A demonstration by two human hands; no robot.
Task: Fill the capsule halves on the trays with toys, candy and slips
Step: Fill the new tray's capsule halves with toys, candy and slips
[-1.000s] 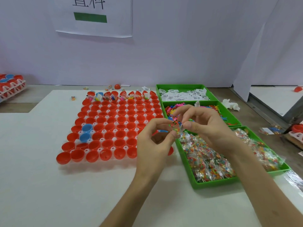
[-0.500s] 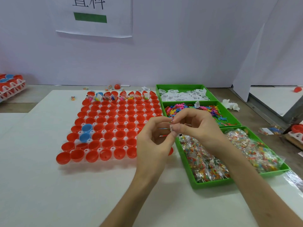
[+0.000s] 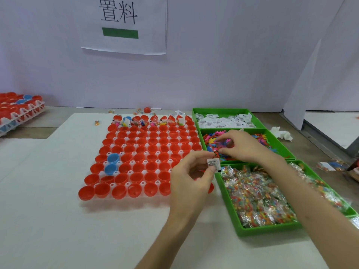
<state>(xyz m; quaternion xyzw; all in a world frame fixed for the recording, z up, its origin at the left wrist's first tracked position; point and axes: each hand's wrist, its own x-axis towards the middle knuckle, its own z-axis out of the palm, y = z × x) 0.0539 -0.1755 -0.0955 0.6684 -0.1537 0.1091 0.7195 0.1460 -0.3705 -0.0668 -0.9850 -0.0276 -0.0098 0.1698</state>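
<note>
3 green bins (image 3: 229,208) sit just right of the white tray (image 3: 116,202) of red capsule halves (image 3: 147,158). The left hand (image 3: 191,178) pinches a white printed slip (image 3: 213,164) over the tray's near right corner. The right hand (image 3: 245,145) pinches a small toy (image 3: 217,153) above the toy bin (image 3: 280,145).

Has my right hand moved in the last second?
Yes. The right hand left the left hand, which pinches a slip, and went farther from the body, from the candy bin's far edge to over the toy bin.

Print on the slip (image 3: 213,165) is too small to read
</note>
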